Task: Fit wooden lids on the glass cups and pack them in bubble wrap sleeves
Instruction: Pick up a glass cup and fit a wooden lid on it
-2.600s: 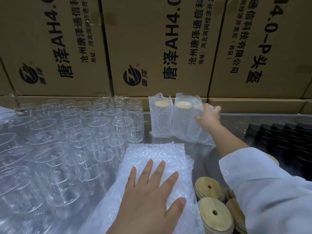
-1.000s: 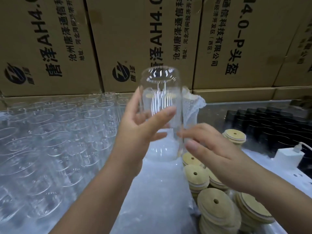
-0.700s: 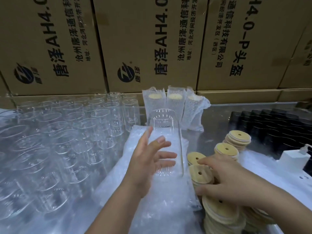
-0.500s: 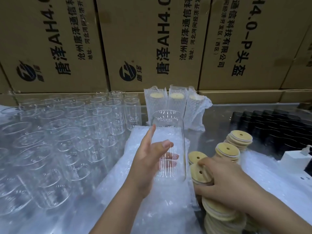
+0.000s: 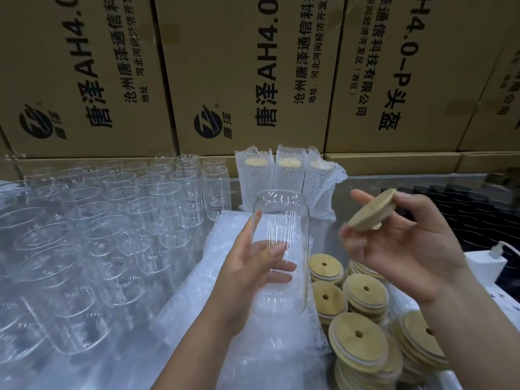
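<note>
Your left hand (image 5: 253,274) wraps fingers and thumb round the middle of the tall clear glass cup (image 5: 284,220). The cup is upright at the centre, over the stack of flat bubble wrap sleeves (image 5: 197,299); whether its base touches the stack is hard to tell. Your right hand (image 5: 405,249) grips the round wooden lid (image 5: 371,211) by its edge, tilted, at two o'clock from the cup's open mouth and apart from it. Level the lid, bring it straight above the rim, then press evenly so it seats all round. Brace the glass firmly; it looks slippery. The spare wooden lids (image 5: 357,344) sit at four o'clock.
</note>
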